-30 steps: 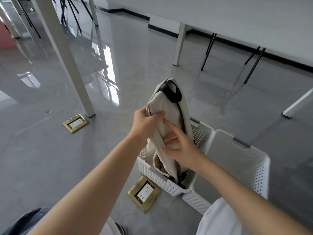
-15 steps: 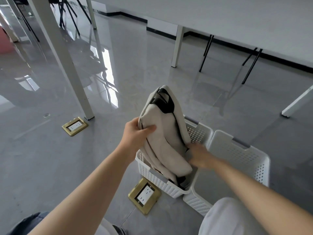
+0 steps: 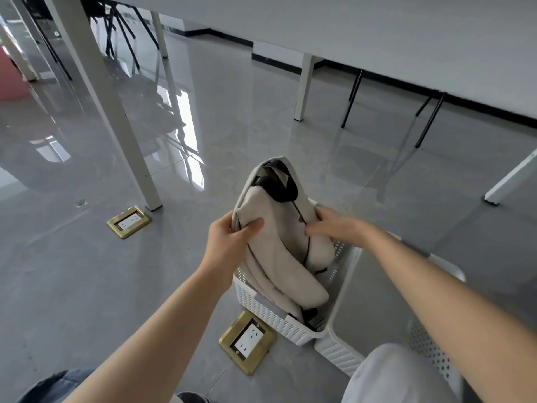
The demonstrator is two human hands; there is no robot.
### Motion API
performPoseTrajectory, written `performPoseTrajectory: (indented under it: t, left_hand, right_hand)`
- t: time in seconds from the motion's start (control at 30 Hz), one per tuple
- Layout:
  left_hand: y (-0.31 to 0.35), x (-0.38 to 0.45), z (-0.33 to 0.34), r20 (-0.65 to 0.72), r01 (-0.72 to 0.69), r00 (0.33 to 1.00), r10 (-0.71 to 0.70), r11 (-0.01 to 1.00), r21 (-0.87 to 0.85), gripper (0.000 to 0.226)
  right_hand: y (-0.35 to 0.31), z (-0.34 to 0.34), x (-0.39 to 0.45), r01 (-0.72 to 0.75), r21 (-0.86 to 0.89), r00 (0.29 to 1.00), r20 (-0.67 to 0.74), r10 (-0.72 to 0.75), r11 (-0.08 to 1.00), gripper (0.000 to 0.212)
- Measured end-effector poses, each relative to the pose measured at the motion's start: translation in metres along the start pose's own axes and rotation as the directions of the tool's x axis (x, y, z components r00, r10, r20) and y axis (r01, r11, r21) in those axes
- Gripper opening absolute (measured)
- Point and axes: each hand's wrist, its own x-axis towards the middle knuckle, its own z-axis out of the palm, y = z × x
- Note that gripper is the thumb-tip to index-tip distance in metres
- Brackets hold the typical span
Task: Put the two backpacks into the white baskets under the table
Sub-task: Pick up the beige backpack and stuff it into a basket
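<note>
A beige backpack (image 3: 279, 242) with black trim stands upright in the left white basket (image 3: 261, 311), its lower end inside and its top rising above the rim. My left hand (image 3: 232, 239) grips the backpack's left edge. My right hand (image 3: 331, 223) holds its right side, fingers pressed into the fabric. A second white basket (image 3: 343, 353) stands touching the first on its right; my right arm crosses over it, and what shows of its inside holds nothing. No second backpack is in view.
Both baskets stand on a glossy grey floor beneath a white table (image 3: 377, 30). A white table leg (image 3: 116, 120) rises at the left. Brass floor sockets lie at the left (image 3: 129, 221) and just before the basket (image 3: 248, 341). Black chair legs (image 3: 430, 120) stand behind.
The backpack has sunk lower into the left basket. My right hand moved from the backpack's lower right side up to its right edge. My left hand kept its grip.
</note>
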Motion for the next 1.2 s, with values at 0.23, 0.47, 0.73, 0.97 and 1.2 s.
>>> performPoseTrajectory:
  t: [0.23,0.47,0.73,0.97,1.2]
  left_hand:
    - [-0.009,0.004,0.028,0.051,-0.211,0.977,0.208,0.891,0.401,0.013]
    - [-0.027,-0.032,0.085,0.432,-0.524,0.849,0.303,0.578,0.626,0.029]
    - [-0.014,0.000,0.091,0.133,0.289,0.945,-0.299,0.953,0.090,0.048]
    - [-0.011,0.027,0.126,0.211,0.464,0.844,-0.493,0.869,0.171,0.056]
    - [0.046,0.045,0.115,0.137,0.077,0.989,-0.048,0.974,-0.211,0.010]
  right_hand:
    - [0.005,-0.013,-0.027,-0.195,-0.325,0.896,-0.443,0.033,0.925,0.045]
    - [-0.049,-0.020,-0.041,-0.308,0.326,0.880,-0.258,0.398,0.894,0.070]
    - [0.001,-0.020,-0.076,0.073,0.694,0.776,-0.491,0.396,0.716,0.018]
    - [0.009,-0.018,-0.096,0.169,0.760,0.718,-0.531,0.450,0.628,0.015]
    - [0.028,-0.028,-0.110,0.245,0.790,0.621,-0.573,0.535,0.562,0.022]
